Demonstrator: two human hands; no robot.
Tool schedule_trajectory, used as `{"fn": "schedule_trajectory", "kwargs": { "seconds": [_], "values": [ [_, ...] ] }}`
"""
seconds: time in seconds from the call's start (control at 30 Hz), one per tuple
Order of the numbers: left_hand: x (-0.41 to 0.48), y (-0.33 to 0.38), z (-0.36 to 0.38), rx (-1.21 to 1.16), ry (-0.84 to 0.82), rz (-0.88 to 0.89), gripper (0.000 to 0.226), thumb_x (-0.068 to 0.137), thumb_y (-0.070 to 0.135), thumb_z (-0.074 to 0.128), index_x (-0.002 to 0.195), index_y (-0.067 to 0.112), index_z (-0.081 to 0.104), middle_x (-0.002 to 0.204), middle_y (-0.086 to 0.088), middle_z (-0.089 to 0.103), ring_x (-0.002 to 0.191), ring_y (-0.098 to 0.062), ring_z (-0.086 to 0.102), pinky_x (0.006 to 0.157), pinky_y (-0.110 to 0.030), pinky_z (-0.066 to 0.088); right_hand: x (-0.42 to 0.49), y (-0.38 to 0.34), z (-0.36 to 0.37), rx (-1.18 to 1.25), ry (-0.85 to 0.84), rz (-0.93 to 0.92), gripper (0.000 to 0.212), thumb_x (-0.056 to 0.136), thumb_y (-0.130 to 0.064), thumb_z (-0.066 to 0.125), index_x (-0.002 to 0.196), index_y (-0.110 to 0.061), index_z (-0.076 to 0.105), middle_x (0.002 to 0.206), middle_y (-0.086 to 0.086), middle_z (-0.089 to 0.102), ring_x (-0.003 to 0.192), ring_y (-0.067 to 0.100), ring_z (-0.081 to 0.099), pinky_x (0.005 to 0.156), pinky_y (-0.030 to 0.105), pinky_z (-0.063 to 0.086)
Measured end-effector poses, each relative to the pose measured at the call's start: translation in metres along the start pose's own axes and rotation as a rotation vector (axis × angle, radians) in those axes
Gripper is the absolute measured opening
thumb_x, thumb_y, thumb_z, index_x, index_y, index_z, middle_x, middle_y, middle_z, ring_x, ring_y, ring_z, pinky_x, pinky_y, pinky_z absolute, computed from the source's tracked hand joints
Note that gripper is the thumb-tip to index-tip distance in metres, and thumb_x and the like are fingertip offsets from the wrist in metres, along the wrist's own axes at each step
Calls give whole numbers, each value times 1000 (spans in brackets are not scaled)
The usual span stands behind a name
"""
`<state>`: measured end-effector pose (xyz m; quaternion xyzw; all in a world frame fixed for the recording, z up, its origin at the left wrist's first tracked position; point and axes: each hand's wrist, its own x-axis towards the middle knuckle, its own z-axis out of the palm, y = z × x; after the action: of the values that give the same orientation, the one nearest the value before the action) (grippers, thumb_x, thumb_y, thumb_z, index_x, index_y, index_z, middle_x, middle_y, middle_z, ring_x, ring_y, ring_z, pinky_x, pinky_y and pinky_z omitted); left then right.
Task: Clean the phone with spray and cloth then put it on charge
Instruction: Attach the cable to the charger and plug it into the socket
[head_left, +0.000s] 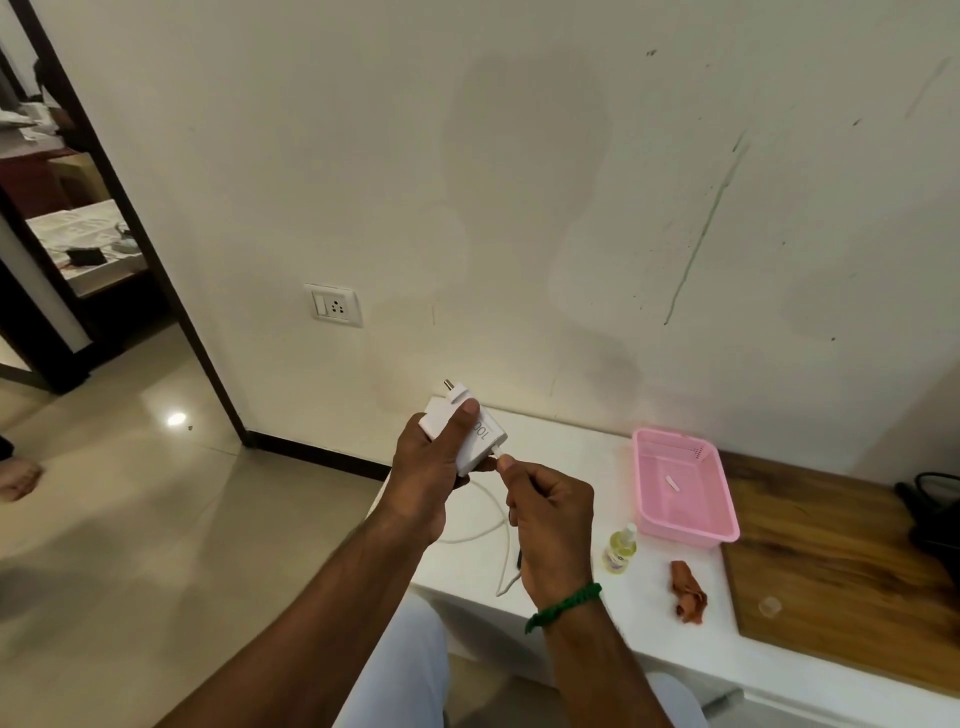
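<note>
My left hand (428, 467) grips a white charger adapter (485, 434) with its metal pins pointing up and left. My right hand (550, 519) pinches the white cable's plug (503, 459) right at the adapter's port. The white cable (483, 530) loops down onto the white table (571, 452). A dark edge under my right hand may be the phone (519, 558); most of it is hidden. A small spray bottle (620, 550) with yellowish liquid stands on the table, and a crumpled rust-coloured cloth (688, 592) lies to its right.
A wall socket with a switch (332, 305) sits on the wall to the upper left. A pink plastic basket (680, 488) stands at the back of the table, beside a wooden board (831, 551). An open doorway (78, 234) lies to the left, over tiled floor.
</note>
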<state>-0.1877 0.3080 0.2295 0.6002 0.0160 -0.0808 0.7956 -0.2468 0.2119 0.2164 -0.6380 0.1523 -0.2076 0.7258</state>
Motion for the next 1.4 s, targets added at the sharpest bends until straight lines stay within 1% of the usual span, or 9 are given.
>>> {"fn": "schedule_trajectory", "kwargs": {
  "seconds": [0.43,0.57,0.67,0.77,0.87,1.0,1.13,1.3,1.4],
  "values": [
    [1,1,-3,16,-25,-32,18,87,33,65,93,18,59,84,-9,66,64,-16,61,53,-21,44,2,2,0,99,-35,123,18,82,-10,68,67,-16,76,52,3,50,51,13,41,48,20,40],
    [2,12,-6,-78,-71,-100,41,72,45,69,102,19,64,85,-4,67,68,-15,61,60,-24,41,7,-6,-2,122,-134,141,9,81,-12,69,75,-12,76,55,3,63,52,13,55,53,20,48],
    [5,19,-7,-164,-97,-135,49,63,57,68,100,24,71,77,0,64,65,-14,57,61,-28,37,13,-17,-3,160,-285,186,10,80,-19,69,76,-13,76,70,12,71,66,23,68,62,26,55],
    [7,26,-6,-231,-139,-123,41,67,61,63,88,28,78,68,-1,64,60,-15,59,62,-32,42,21,-32,1,276,-399,300,32,69,-35,70,82,-6,75,81,20,72,74,30,70,67,33,58],
    [8,32,-8,-271,-127,-128,53,67,65,60,95,23,75,72,-4,68,63,-17,64,62,-31,48,29,-41,8,308,-435,343,49,64,-41,72,93,-1,71,89,25,71,77,32,70,68,34,58],
    [9,37,-10,-328,-159,-152,56,73,66,53,99,20,71,68,-6,68,59,-19,66,56,-30,54,31,-44,17,329,-472,364,42,64,-38,74,92,-7,71,96,25,70,86,37,69,77,40,59],
    [11,37,-15,-357,-164,-191,54,72,67,52,90,23,77,73,-7,66,60,-20,64,56,-30,54,32,-42,25,348,-530,453,56,69,-33,72,107,6,61,102,27,68,89,36,68,88,46,53],
    [14,32,-26,-302,-186,-217,60,74,65,53,99,14,69,82,-8,69,70,-20,64,71,-35,51,31,-36,28,456,-595,532,37,70,-21,73,101,-1,66,111,26,65,98,36,66,90,43,53],
    [14,30,-31,-225,-216,-205,59,77,68,48,95,17,72,78,-5,68,68,-18,63,71,-32,48,32,-33,31,467,-574,538,35,68,-17,74,99,-2,68,105,23,68,90,32,68,85,40,56]
  ]
}}
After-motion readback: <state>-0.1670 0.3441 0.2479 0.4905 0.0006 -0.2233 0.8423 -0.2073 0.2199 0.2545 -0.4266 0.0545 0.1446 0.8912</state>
